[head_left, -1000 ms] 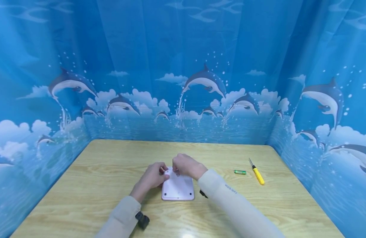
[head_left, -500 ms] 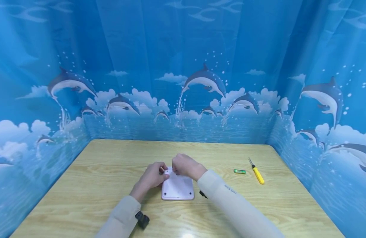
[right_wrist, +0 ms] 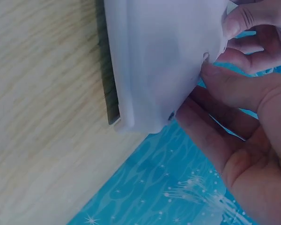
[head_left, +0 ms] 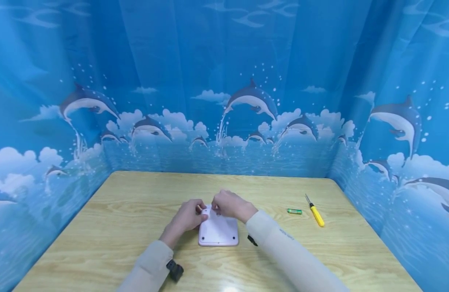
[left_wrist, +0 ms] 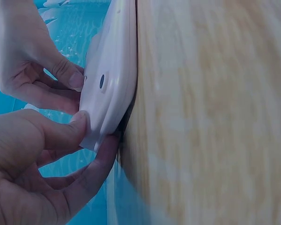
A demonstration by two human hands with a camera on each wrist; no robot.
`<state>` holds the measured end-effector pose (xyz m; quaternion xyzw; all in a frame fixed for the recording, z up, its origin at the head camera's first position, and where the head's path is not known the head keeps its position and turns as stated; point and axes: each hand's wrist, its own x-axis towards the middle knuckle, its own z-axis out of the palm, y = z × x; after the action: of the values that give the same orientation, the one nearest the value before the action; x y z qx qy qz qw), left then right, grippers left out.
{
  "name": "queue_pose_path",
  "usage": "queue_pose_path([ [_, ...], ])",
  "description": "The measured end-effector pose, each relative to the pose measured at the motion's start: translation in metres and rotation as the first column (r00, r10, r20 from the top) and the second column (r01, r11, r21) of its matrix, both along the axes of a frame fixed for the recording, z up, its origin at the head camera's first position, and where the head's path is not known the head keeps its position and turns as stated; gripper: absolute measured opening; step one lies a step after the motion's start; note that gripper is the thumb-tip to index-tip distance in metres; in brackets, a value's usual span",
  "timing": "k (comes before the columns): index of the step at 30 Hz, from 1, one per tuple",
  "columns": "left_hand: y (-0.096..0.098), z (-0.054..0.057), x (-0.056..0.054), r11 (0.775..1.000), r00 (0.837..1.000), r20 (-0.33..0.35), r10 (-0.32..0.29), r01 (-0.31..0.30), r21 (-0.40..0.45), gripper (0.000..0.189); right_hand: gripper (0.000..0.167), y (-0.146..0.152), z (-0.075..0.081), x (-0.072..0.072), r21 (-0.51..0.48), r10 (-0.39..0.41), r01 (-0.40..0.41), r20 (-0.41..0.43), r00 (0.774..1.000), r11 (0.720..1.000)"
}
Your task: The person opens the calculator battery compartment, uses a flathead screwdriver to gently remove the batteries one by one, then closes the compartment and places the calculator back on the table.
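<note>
A flat, pale pink plastic device [head_left: 219,231] with rounded corners lies on the table, dark screw holes showing at its near corners. My left hand [head_left: 186,217] pinches its far left corner; in the left wrist view the thumb [left_wrist: 75,131] is on the upper face and a finger is beneath the edge. At the far edge, my right hand [head_left: 229,204] has curled fingers against the device's raised end. The right wrist view shows the right thumb [right_wrist: 225,84] by a small notch and the fingers around by the end face. The right hand hides part of the far end.
On the wooden table [head_left: 137,202], a green battery [head_left: 294,211] lies to the right of the device. Farther right is a screwdriver [head_left: 317,215] with a yellow handle, its shaft pointing away. A blue dolphin-printed curtain [head_left: 224,101] surrounds the table's back and sides.
My right hand and forearm have shifted very slightly to the right. The left hand, device, battery and screwdriver stay essentially where they were.
</note>
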<state>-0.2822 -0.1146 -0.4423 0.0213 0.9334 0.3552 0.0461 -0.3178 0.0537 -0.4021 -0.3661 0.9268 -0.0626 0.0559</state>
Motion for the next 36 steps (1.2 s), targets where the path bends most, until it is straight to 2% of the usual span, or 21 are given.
queue_pose_path([
  [7, -0.001, 0.000, 0.002, 1.000, 0.999, -0.028, -0.019, 0.019, -0.001, 0.018, 0.020, 0.014, -0.006, 0.001, -0.098, -0.014, 0.016, 0.024, 1.000, 0.995],
  [15, -0.003, 0.001, 0.002, 1.000, 1.000, -0.002, -0.012, 0.012, 0.021, 0.023, 0.026, 0.027, -0.001, 0.007, -0.231, -0.152, 0.167, 0.083, 0.985, 0.958],
  [20, -0.002, 0.001, 0.002, 1.000, 1.000, 0.011, 0.002, -0.002, 0.016, 0.024, 0.029, 0.032, 0.007, 0.013, -0.247, -0.231, 0.270, 0.176, 0.957, 0.931],
  [24, -0.001, 0.001, 0.002, 0.999, 0.999, 0.030, 0.025, -0.026, 0.021, 0.027, 0.029, 0.036, 0.008, 0.015, -0.244, -0.256, 0.311, 0.232, 0.939, 0.919],
  [28, 0.000, 0.001, 0.001, 0.998, 0.999, 0.042, 0.034, -0.036, 0.047, 0.031, 0.027, 0.041, 0.005, 0.016, -0.242, -0.269, 0.331, 0.256, 0.928, 0.912],
  [31, -0.001, 0.002, 0.002, 0.999, 0.999, 0.029, 0.018, -0.020, 0.047, 0.034, 0.026, 0.044, 0.003, 0.017, -0.245, -0.279, 0.343, 0.259, 0.925, 0.907],
  [36, -0.003, 0.005, 0.003, 0.999, 1.000, 0.027, 0.004, -0.005, 0.049, 0.033, 0.029, 0.049, -0.002, 0.018, -0.277, -0.297, 0.376, 0.287, 0.911, 0.884],
])
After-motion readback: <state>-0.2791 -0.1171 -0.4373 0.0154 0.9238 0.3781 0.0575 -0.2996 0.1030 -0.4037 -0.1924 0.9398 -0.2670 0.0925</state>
